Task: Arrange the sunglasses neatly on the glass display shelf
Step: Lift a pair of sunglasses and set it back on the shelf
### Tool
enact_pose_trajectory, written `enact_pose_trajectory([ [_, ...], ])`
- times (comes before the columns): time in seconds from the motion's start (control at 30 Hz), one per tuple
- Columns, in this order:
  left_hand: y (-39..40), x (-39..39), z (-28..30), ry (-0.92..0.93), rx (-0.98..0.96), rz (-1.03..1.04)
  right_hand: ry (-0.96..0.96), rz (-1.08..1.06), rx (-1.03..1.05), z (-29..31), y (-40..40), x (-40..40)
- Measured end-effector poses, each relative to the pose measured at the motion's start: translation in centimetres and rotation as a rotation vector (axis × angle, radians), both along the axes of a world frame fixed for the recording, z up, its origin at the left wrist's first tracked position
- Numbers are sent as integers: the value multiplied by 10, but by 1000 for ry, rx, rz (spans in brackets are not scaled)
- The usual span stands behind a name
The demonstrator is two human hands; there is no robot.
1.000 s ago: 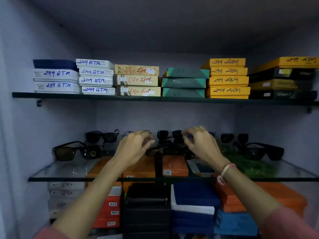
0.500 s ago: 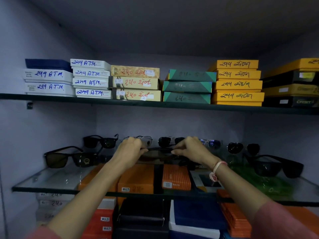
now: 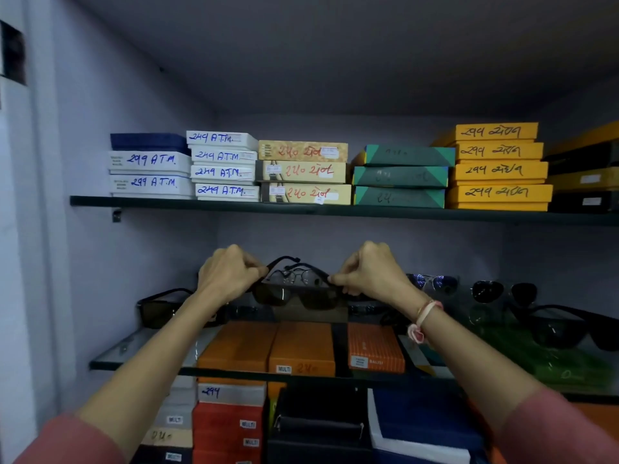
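Note:
Both hands hold one pair of dark sunglasses [image 3: 298,296] in the air above the glass display shelf [image 3: 140,349]. My left hand [image 3: 227,276] pinches its left corner and my right hand [image 3: 371,272] pinches its right corner; the temple arms stick up and back between the hands. On the shelf, another dark pair [image 3: 160,308] sits at the left, partly behind my left forearm. At the right stand a mirrored aviator pair [image 3: 432,283], a dark round pair [image 3: 502,291] and a large black pair [image 3: 569,329]. A thin wire-framed pair [image 3: 294,274] shows behind the held one.
The upper shelf [image 3: 335,209] carries stacks of labelled boxes in white, tan, green and yellow. Under the glass lie orange boxes [image 3: 301,346], and below them red, black and blue boxes. The cabinet's left wall [image 3: 100,262] stands close to the shelf's end.
The dark sunglasses have come up off the shelf between both hands, which now grip the frame corners higher than before. The camera view has shifted right and down a little.

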State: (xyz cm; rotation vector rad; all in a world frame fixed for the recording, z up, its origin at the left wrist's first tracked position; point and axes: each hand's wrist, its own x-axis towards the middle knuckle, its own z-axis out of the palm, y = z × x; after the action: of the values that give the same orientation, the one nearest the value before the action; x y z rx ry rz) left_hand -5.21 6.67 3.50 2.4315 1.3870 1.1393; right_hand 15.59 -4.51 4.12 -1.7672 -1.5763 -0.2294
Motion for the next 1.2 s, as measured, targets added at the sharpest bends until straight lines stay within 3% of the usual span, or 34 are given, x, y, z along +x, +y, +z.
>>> enact_pose_trajectory([
  [0.23,25,-7,0,15,-116,131,133,-133,8,-7,18,-18],
  [0.57,44,-11,-22,175,-194,162,106,-234,-69,-28,33,-34],
  [1.0,47,-4,-24,242,-115,207,69,-257,-112,-33,41,-37],
  [1.2,33,-2,-18,255,-44,203,184,-216,-57,-23,16,-13],
])
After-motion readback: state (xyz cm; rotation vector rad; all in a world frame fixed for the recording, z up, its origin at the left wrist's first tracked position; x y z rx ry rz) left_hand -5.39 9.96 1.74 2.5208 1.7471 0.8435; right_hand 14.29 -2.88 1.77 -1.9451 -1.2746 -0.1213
